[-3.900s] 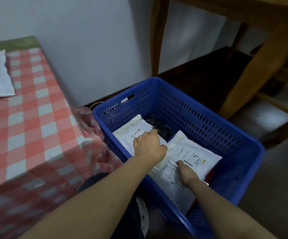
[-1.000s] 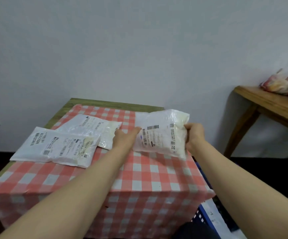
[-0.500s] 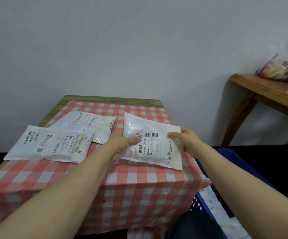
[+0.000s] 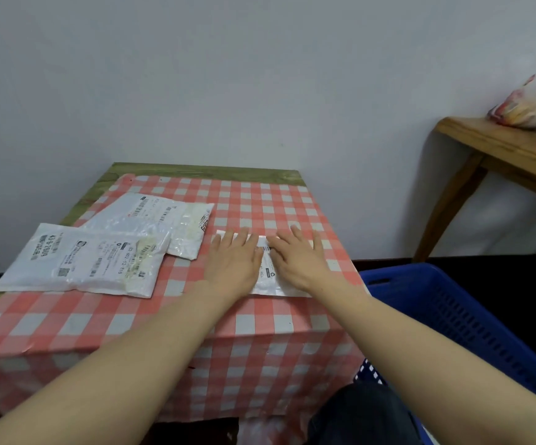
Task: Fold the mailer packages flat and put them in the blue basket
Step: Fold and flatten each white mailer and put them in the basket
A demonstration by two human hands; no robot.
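Observation:
A white mailer package (image 4: 265,274) lies on the red-checked tablecloth (image 4: 254,203), mostly hidden under both hands. My left hand (image 4: 233,264) presses flat on its left part with straight fingers. My right hand (image 4: 298,260) presses flat on its right part, fingers spread. Two more white mailers lie to the left: a near one (image 4: 84,261) with black print, and a far one (image 4: 157,220) partly under it. The blue basket (image 4: 452,303) stands on the floor to the right of the table, its inside out of view.
A wooden side table (image 4: 504,152) stands at the right against the wall, with a red and white plastic bag (image 4: 529,107) on it. The white wall runs behind the table. My dark-clothed knee (image 4: 363,415) shows at the bottom edge.
The mailer, held up in both hands a second ago, now lies on the cloth. Both hands have gone from gripping its ends to pressing flat on top.

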